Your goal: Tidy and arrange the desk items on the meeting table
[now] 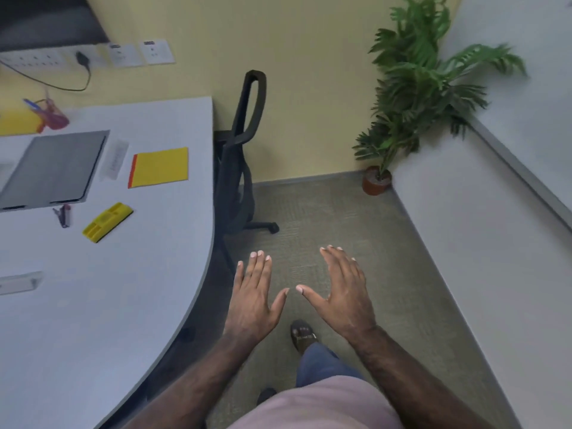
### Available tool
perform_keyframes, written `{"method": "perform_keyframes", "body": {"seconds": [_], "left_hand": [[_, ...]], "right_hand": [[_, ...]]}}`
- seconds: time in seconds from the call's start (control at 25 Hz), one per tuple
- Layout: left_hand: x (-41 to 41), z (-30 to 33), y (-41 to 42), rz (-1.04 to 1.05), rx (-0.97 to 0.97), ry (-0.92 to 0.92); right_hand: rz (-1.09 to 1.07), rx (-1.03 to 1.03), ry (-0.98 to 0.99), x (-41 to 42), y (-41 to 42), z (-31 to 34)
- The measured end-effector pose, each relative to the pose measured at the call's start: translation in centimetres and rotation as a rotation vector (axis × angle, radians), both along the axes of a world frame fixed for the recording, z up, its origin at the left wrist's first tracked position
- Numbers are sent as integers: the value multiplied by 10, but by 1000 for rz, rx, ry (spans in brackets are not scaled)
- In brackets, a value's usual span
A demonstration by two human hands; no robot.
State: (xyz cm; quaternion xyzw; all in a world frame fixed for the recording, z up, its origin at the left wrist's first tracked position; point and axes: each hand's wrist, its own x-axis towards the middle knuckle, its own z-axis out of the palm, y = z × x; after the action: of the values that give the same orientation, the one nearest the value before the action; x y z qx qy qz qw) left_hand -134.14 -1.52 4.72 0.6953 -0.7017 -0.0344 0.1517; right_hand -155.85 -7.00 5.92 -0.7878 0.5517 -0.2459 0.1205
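L hand (252, 297) & R hand (343, 292): fingers spread, empty, over floor | table (139, 274): yellow notebook (160, 167), laptop (51, 168)

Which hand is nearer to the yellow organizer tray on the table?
Left. The left hand hovers open over the floor just beyond the table edge, right of the yellow organizer tray. The right hand is further right, also open.

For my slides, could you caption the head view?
Both hands, left and right, open and empty beside the table.

The person's bare left hand (254, 297) and bare right hand (342, 292) hover side by side, palms down, fingers spread, thumbs nearly touching.
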Motion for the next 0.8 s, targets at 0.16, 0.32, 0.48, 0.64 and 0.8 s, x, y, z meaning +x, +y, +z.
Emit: {"method": "perform_keyframes", "body": {"seconds": [0.16,0.32,0.48,0.64,0.8], "left_hand": [[14,5,-49,142,21,6],[26,17,-90,274,15,-8],[42,25,-114,423,14,-7],[71,29,-126,532,9,5],[119,22,-141,619,-17,34]], "right_hand": [[158,25,11,23,-75,4],[326,23,-19,53,-145,15],[469,26,-62,92,-195,27],[570,55,-125,140,-222,40],[669,67,-182,197,-241,49]]}}
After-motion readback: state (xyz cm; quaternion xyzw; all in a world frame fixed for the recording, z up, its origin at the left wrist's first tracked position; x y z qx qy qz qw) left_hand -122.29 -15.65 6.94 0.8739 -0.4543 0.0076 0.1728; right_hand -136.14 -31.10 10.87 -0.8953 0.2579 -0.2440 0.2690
